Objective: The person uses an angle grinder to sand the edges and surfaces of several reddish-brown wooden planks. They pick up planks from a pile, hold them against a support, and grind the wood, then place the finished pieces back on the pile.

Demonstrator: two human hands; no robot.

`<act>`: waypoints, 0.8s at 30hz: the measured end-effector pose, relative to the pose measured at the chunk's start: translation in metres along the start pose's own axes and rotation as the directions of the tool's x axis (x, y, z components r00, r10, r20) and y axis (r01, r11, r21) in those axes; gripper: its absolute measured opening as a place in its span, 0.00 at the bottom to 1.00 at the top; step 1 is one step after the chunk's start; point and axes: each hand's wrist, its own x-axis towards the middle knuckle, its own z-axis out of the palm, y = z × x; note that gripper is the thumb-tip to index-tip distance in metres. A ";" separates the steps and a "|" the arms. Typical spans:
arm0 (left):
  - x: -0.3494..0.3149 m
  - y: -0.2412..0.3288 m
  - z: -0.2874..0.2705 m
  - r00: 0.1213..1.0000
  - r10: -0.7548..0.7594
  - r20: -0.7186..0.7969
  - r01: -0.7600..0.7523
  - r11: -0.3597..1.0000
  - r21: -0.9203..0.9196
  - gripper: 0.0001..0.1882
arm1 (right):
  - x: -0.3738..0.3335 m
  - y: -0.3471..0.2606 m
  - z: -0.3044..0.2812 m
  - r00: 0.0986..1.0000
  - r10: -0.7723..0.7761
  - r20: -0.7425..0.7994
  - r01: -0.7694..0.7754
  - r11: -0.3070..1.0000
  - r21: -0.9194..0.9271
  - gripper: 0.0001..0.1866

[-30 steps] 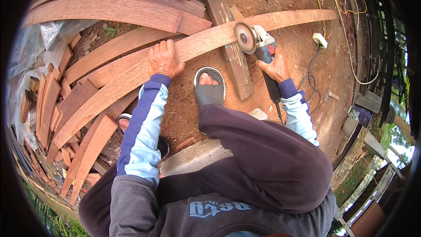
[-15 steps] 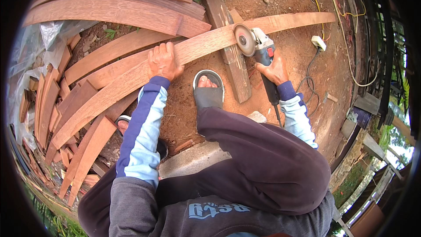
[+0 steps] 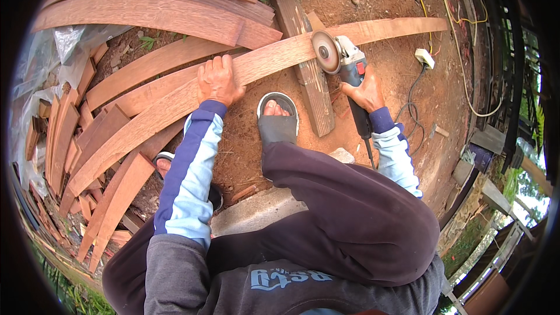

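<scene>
A long wooden plank (image 3: pixel 268 63) lies across the view, resting over a thick timber beam (image 3: pixel 315 96). Gripping its near edge is my left hand (image 3: pixel 219 80), fingers curled over the top face. My right hand (image 3: pixel 366 91) is wrapped round the body of an angle grinder (image 3: pixel 352 70), dark with a silver head and a red switch. The grinder's round disc (image 3: pixel 326 52) is at the plank's near edge, over the beam; whether it touches the wood I cannot tell. A black cord runs from the grinder's rear, beside my right forearm.
Stacked planks (image 3: pixel 146 14) lie at the far left, with several offcuts (image 3: pixel 64 134) and clear plastic sheeting (image 3: pixel 70 52) below. A white socket block (image 3: pixel 424 57) with a dark cable sits on the dirt at right. A concrete block (image 3: pixel 256 210) is by my sandalled foot (image 3: pixel 277 118).
Almost nothing differs. Both hands, the plank and the grinder hold nearly the same places, with only a very slight shift of the view.
</scene>
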 end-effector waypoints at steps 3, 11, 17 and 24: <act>0.000 0.000 0.001 1.000 0.003 -0.001 -0.003 1.000 0.000 0.34 | 0.001 0.001 0.001 1.000 0.011 0.001 -0.011 1.000 -0.012 0.32; 0.000 -0.001 0.001 1.000 -0.005 0.012 0.005 1.000 0.004 0.34 | 0.005 -0.003 0.001 1.000 -0.001 -0.010 0.001 0.999 0.032 0.32; -0.001 -0.002 0.005 0.998 0.029 -0.062 -0.028 0.999 0.017 0.33 | 0.007 -0.007 -0.001 1.000 0.008 -0.011 -0.008 1.000 0.006 0.32; -0.001 -0.002 0.004 0.998 0.028 -0.059 -0.027 1.000 0.013 0.33 | 0.008 -0.001 0.001 1.000 0.008 -0.004 -0.008 0.999 0.035 0.31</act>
